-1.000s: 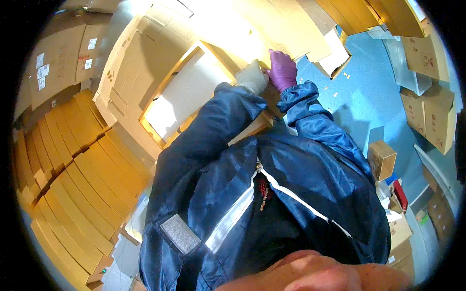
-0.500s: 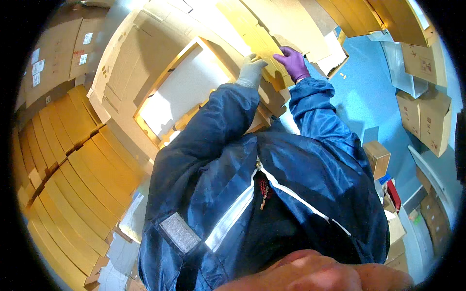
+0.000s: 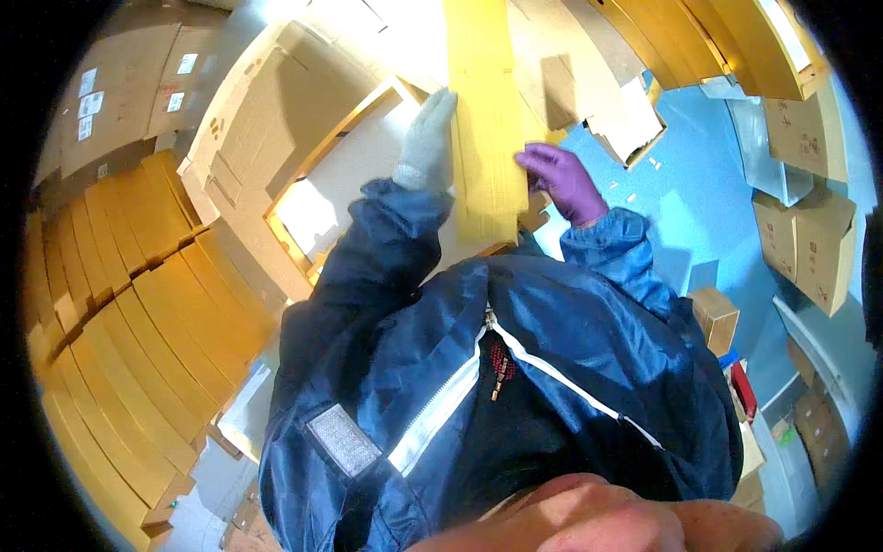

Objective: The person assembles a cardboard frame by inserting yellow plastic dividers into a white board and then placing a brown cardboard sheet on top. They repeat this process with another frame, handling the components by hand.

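A long yellow cardboard piece point(image 3: 486, 138) is raised in front of my chest, its near end close to my jacket. My left hand point(image 3: 427, 138), in a pale grey glove, lies along its left edge with the fingers stretched forward. On the right edge, my right hand point(image 3: 566, 182) in a purple glove has its fingers bent and fingertips at the cardboard. The piece is held between the two hands. Part of each hand's grip is hidden by the cardboard.
Left of my hands lies a yellow-edged frame point(image 3: 322, 152) with a white inside, on brown cardboard point(image 3: 267, 120). Stacked yellow cardboard point(image 3: 138, 340) fills the left side. Cartons point(image 3: 805, 239) stand at the right by the blue floor point(image 3: 681, 166). An open box point(image 3: 630, 129) sits beyond my right hand.
The yellow cardboard has come nearer to me and turned to point straight ahead. My left hand has moved left onto its left edge; my right hand has come slightly nearer to me.
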The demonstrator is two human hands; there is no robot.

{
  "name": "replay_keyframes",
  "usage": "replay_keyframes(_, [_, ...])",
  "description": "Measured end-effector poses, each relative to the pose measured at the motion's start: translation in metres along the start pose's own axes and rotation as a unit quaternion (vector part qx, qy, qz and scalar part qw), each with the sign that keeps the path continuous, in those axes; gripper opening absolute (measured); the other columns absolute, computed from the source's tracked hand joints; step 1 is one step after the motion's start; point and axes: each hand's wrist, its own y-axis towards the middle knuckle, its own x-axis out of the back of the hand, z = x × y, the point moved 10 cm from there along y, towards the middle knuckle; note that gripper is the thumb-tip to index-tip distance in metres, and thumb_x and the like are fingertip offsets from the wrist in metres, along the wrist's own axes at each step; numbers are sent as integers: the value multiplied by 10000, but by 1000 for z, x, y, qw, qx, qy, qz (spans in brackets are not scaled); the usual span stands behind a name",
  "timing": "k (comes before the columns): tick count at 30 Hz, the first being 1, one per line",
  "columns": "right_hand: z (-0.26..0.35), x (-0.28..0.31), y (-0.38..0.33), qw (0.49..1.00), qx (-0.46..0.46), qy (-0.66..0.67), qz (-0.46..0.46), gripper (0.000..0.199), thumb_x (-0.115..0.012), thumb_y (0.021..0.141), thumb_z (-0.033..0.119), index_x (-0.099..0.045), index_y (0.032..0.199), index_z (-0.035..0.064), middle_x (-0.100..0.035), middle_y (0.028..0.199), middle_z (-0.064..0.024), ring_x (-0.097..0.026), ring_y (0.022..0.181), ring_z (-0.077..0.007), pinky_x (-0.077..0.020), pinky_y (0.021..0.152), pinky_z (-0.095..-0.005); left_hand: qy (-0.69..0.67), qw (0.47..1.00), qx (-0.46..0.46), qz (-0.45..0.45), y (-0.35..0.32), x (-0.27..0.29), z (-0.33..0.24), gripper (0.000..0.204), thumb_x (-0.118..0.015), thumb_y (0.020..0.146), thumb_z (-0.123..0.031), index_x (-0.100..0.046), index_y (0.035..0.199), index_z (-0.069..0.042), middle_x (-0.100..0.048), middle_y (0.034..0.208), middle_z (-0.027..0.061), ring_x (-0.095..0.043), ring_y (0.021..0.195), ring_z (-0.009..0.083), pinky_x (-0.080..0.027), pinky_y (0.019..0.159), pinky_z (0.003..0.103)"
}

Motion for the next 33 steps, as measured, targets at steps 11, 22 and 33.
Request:
replay_keyframes(11, [136, -59, -12, 779, 219, -587, 31, 472, -636, 903, 493, -691, 1074, 57, -683, 967, -220, -661, 948, -363, -503, 835, -458, -42, 998, -14, -44, -69, 12, -40, 382, -553, 976, -164, -512, 1317, 2, -624, 1186, 115, -610, 1064, 203, -496, 933, 338])
replay_keyframes(22, [239, -144, 73, 624, 487, -611, 12, 485, -580, 921, 540, -658, 948, 62, -654, 779, -174, -655, 765, -324, -511, 731, -448, -100, 993, 50, -42, -96, -3, -9, 431, -561, 973, -234, -517, 1319, 19, -609, 1191, 118, -599, 1079, 204, -488, 944, 338])
replay_keyframes(33, [49, -175, 37, 919, 107, -320, 203, 509, -635, 954, 318, -520, 1323, -13, -639, 1195, -110, -615, 1093, -221, -477, 976, -327, -132, 961, -159, -183, -109, 122, -42, 310, -489, 1013, -243, -540, 1188, 7, -627, 1097, 133, -616, 970, 197, -524, 829, 343])
